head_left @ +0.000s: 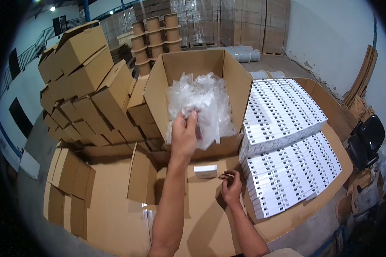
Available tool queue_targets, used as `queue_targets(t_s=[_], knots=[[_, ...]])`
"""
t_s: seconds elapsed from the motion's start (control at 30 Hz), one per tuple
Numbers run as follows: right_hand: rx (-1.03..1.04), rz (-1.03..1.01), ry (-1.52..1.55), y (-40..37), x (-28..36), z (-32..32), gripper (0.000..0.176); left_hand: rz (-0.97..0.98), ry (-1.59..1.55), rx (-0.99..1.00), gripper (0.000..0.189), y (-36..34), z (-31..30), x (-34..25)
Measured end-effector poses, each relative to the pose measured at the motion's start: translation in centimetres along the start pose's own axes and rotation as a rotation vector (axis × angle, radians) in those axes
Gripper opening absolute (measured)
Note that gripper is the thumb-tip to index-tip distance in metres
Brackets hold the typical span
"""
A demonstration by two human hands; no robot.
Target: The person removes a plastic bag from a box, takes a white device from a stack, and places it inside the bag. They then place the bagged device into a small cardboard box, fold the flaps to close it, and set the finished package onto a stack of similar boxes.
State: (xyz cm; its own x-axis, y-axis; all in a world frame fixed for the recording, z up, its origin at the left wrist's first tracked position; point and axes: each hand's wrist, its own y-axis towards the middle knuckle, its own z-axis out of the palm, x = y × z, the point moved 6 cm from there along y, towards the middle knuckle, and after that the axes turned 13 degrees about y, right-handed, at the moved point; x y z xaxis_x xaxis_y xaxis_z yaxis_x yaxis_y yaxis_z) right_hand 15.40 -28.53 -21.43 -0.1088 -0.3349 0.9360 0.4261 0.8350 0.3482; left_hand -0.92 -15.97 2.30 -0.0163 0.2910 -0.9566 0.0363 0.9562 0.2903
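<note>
A large open cardboard box (158,92) holds a heap of clear plastic bags (206,96). My left hand (185,135) reaches over its front edge, thumb and fingers closed on a clear plastic bag at the front of the heap. Below the box, a small white box (205,171) lies on the cardboard surface (201,199). Just right of that white box, my right hand (230,185) hovers with curled fingers, the thumb and fingers apart, and nothing shows between them.
Stacked white boxes (287,171) in rows stand at the right. Brown cardboard boxes (81,73) pile up at the left, and an open carton (143,175) sits near my left forearm. A black chair (366,139) is at the far right, spools (154,38) behind.
</note>
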Motion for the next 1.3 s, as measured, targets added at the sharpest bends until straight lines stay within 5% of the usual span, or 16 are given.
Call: queue_targets(t_s=[0.07,0.27,0.37,0.5,0.63,0.83,1.03,1.3], knots=[[0.005,-0.012,0.030,-1.0,0.5,-0.1,0.029,0.131,-0.016,-0.093,0.022,-3.4,-0.1,3.1],[0.041,0.202,0.291,-4.7,1.2,-0.6,0.016,-0.122,-0.030,-0.005,0.024,-14.3,-1.4,9.8],[0.137,0.262,0.407,-5.7,0.6,-0.8,0.023,-0.291,0.034,0.029,0.027,-17.7,-2.2,13.5],[0.293,0.331,0.640,-5.8,1.3,-0.2,0.037,-0.250,-0.009,0.050,0.027,-20.3,-1.6,17.3],[0.353,0.342,0.453,-6.2,1.8,0.6,0.044,-0.228,0.080,0.102,0.027,-21.4,-1.3,19.2],[0.258,0.311,0.226,-6.1,1.1,0.4,0.017,-0.244,0.228,0.060,0.024,-21.1,-1.2,19.5],[0.122,0.159,0.080,-5.6,2.7,0.5,0.018,-0.177,0.141,-0.131,0.026,-20.4,-2.3,19.1],[0.113,0.133,0.193,-5.6,1.9,0.7,0.018,-0.266,0.111,-0.157,0.027,-20.7,-2.9,18.5]])
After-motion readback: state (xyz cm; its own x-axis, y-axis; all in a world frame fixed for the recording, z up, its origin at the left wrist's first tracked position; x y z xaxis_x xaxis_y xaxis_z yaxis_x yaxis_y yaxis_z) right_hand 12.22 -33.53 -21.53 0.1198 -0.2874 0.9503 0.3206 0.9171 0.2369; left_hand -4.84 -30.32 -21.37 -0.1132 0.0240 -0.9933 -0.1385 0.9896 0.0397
